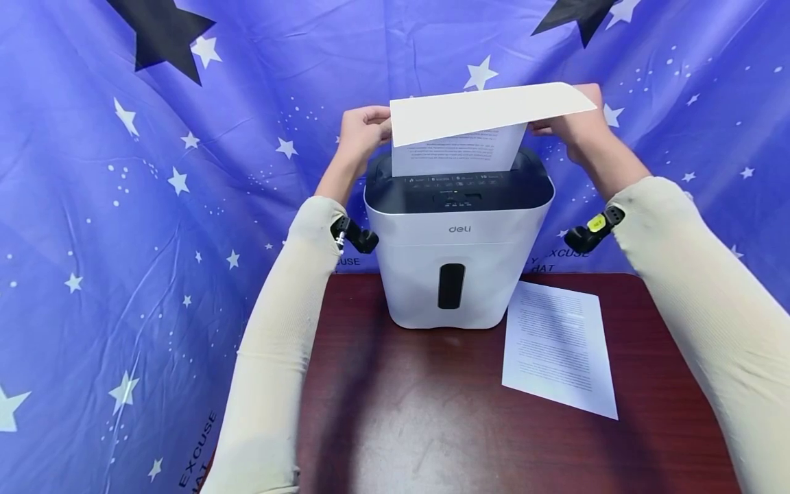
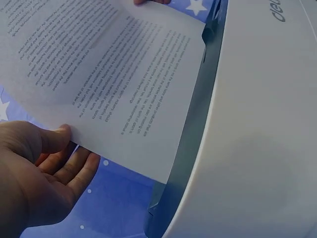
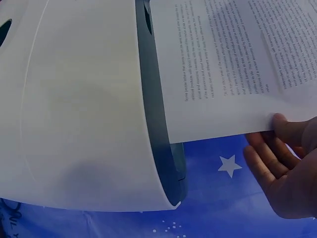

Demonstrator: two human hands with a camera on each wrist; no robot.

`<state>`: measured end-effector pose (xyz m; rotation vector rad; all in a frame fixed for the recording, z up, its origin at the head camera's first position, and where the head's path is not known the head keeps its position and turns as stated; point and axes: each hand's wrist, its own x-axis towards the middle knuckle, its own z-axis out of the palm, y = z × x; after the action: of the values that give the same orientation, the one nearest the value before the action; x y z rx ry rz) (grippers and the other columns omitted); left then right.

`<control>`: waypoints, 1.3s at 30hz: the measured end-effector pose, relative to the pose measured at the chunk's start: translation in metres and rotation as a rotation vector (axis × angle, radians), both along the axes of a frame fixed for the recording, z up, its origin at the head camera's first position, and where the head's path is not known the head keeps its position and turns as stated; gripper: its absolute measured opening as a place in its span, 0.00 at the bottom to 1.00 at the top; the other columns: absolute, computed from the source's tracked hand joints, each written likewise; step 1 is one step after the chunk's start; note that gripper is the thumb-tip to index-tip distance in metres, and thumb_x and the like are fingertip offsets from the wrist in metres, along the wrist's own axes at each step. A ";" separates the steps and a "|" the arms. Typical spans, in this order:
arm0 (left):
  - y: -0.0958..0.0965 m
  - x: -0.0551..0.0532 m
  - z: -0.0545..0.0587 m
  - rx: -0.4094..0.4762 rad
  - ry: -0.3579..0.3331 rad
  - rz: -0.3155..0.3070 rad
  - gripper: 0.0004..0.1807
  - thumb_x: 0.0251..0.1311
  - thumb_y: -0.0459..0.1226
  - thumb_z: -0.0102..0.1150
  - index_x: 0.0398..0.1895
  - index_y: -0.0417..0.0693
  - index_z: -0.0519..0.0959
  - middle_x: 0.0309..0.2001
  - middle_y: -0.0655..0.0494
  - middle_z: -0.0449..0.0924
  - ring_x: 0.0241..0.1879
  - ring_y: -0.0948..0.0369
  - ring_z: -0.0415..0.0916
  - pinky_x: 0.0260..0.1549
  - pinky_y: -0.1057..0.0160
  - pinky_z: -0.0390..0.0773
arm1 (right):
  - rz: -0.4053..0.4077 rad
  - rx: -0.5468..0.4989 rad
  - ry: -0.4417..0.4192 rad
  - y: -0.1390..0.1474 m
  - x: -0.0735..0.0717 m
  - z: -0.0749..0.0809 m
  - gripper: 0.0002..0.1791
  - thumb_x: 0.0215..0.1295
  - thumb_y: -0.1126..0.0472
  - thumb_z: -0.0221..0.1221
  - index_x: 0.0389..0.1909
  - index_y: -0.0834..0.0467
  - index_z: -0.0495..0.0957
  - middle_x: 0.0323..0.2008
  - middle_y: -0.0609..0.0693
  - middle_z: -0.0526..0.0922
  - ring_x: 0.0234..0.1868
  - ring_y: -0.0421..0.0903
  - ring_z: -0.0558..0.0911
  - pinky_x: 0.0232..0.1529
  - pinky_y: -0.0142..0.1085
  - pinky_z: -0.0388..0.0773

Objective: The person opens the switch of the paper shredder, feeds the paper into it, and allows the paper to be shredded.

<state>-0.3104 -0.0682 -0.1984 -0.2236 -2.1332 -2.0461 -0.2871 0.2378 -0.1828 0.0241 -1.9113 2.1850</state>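
A printed sheet of paper (image 1: 457, 154) stands upright with its lower edge at the top slot of a white paper shredder (image 1: 426, 267) marked "deli". The sheet's upper part folds over toward the camera. My left hand (image 1: 363, 134) pinches one side edge between thumb and fingers; in the left wrist view the left hand (image 2: 49, 168) shows its thumb on the printed face. At the opposite edge my right hand (image 1: 580, 123) pinches the paper, and in the right wrist view the right hand (image 3: 287, 158) has its thumb on top and fingers beneath.
A second printed sheet (image 1: 558, 346) lies on the dark red table (image 1: 407, 418), right of the shredder's base. A blue star-patterned cloth (image 1: 247, 171) hangs behind and to the left. Each wrist carries a small black camera.
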 end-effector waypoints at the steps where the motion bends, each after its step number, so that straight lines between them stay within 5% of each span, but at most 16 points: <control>1: 0.000 -0.001 0.000 -0.002 -0.010 0.003 0.12 0.69 0.26 0.58 0.52 0.31 0.83 0.35 0.51 0.84 0.34 0.63 0.81 0.50 0.62 0.85 | 0.003 0.027 -0.017 0.000 -0.002 0.001 0.18 0.65 0.78 0.57 0.27 0.52 0.84 0.17 0.43 0.86 0.17 0.39 0.84 0.21 0.29 0.83; 11: -0.001 -0.004 0.001 -0.149 -0.145 0.038 0.13 0.68 0.29 0.60 0.54 0.35 0.83 0.56 0.42 0.85 0.49 0.54 0.87 0.54 0.62 0.84 | 0.039 0.350 -0.071 0.006 -0.007 0.003 0.01 0.60 0.67 0.71 0.32 0.58 0.88 0.22 0.39 0.84 0.20 0.38 0.85 0.25 0.26 0.84; 17: 0.000 -0.001 0.011 -0.127 -0.162 0.045 0.13 0.68 0.29 0.61 0.54 0.36 0.84 0.55 0.43 0.85 0.52 0.53 0.87 0.55 0.61 0.84 | 0.029 0.344 -0.106 0.005 -0.008 0.010 0.10 0.62 0.65 0.70 0.22 0.52 0.84 0.17 0.39 0.84 0.18 0.37 0.84 0.24 0.26 0.83; 23: 0.000 0.001 0.019 -0.082 -0.085 0.053 0.12 0.66 0.31 0.64 0.51 0.36 0.85 0.52 0.44 0.87 0.47 0.55 0.87 0.55 0.60 0.84 | 0.033 0.375 -0.192 0.004 -0.010 0.017 0.09 0.62 0.64 0.70 0.24 0.52 0.82 0.16 0.39 0.84 0.18 0.38 0.86 0.22 0.28 0.83; 30: 0.002 0.000 0.019 -0.096 -0.124 0.044 0.12 0.66 0.32 0.65 0.50 0.38 0.86 0.52 0.46 0.88 0.48 0.56 0.87 0.55 0.61 0.84 | 0.067 0.398 -0.269 0.006 -0.009 0.020 0.11 0.62 0.64 0.70 0.22 0.52 0.82 0.16 0.41 0.85 0.19 0.40 0.86 0.22 0.29 0.83; 39: 0.001 0.000 0.014 -0.120 -0.121 0.062 0.11 0.66 0.32 0.65 0.49 0.38 0.86 0.51 0.46 0.88 0.47 0.55 0.88 0.51 0.63 0.85 | 0.047 0.371 -0.152 0.007 -0.009 0.015 0.11 0.63 0.67 0.68 0.22 0.51 0.85 0.16 0.38 0.84 0.19 0.36 0.85 0.23 0.24 0.82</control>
<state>-0.3100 -0.0668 -0.1845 -0.0496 -2.3066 -1.9461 -0.2963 0.2444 -0.1677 -0.0338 -2.3994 1.8750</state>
